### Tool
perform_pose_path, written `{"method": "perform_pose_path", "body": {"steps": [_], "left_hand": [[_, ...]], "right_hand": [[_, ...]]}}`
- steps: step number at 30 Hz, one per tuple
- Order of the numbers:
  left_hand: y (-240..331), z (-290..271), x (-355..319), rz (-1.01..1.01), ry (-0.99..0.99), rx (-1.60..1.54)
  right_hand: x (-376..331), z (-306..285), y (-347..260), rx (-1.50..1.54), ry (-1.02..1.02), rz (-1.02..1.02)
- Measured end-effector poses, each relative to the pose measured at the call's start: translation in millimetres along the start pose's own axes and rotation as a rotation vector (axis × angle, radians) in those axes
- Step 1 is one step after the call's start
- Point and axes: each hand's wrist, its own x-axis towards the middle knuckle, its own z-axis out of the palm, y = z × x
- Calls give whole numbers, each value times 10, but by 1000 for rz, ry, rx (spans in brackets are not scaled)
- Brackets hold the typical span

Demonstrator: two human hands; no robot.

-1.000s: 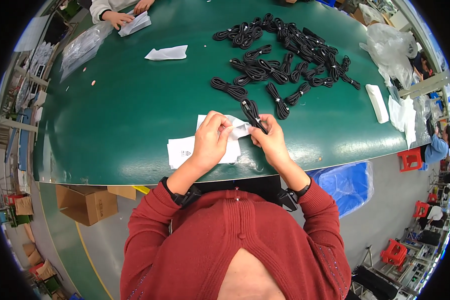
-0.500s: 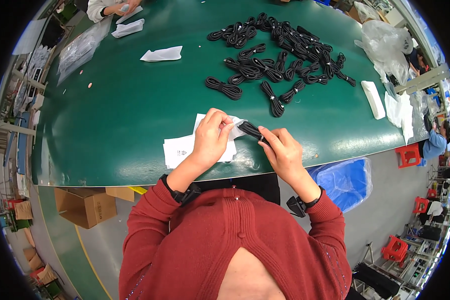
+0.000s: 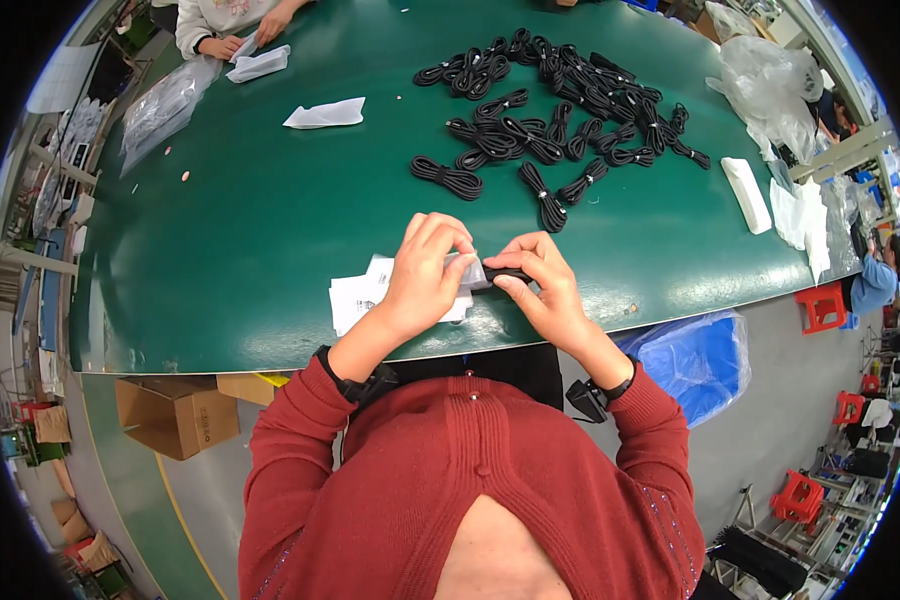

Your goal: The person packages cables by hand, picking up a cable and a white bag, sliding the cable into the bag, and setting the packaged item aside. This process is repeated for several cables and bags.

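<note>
Closest to me, my left hand (image 3: 425, 275) pinches the mouth of a small clear bag (image 3: 470, 270), fingers closed on it. My right hand (image 3: 545, 290) grips a black cable bundle (image 3: 505, 274) whose end sits in that bag, just above the table's near edge. Under them lies a stack of flat white bags (image 3: 355, 298). Farther out on the green table (image 3: 270, 220), a heap of coiled black cables (image 3: 550, 110) lies loose.

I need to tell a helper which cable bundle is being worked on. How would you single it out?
On the green table, skip the heap of black cable bundles at the far side. It is the black bundle at the near edge, the only one pinched between two hands.
</note>
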Motion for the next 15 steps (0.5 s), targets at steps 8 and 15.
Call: {"method": "perform_pose_path", "body": {"steps": [8, 15], "left_hand": [[-25, -115, 129, -262, -4, -567], [-119, -236, 310, -547, 15, -1121]], "right_hand": [[237, 124, -111, 483, 228, 14], [480, 80, -305, 44, 84, -195]]}}
